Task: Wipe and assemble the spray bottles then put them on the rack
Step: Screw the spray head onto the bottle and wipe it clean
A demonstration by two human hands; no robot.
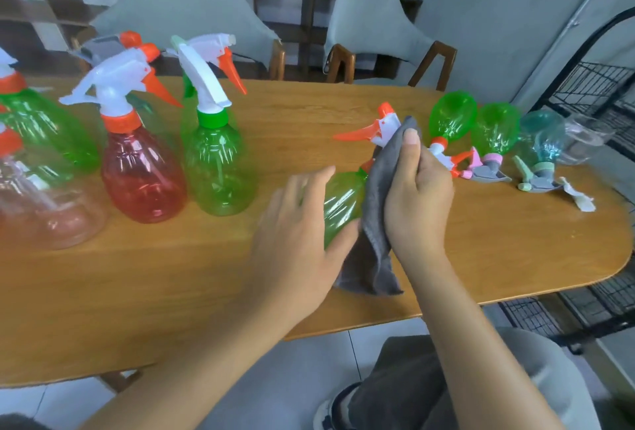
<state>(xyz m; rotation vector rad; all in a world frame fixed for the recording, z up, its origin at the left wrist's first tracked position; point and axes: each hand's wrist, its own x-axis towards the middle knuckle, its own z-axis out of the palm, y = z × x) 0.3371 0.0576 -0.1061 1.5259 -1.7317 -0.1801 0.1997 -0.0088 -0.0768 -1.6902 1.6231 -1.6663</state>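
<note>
Green spray bottle lies on its side near the middle of the wooden table, its white and orange trigger head already on the neck and pointing away to the left. A grey cloth is wrapped over the neck and hangs down onto the table. The right hand grasps the cloth, its fingers curled round it and its thumb pressing the fabric against the trigger head. The left hand lies over the bottle's body with its fingers spread and fairly straight, steadying it rather than closing round it. So this bottle seems to be in the wiping step.

To the left, several bottles stand upright with heads fitted: a red bottle, a green bottle with a green collar, a clear pinkish one and more green ones behind. I cannot tell whether they have been wiped.

To the right, three capped bottles lie on their sides near the table's end: two green ones and a bluish one, with what looks like a clear bottle beyond.

The black wire rack stands past the table's right end, and no bottle shows on the visible part of it. By this showing the racking is all still ahead, with much of the wiping.
</note>
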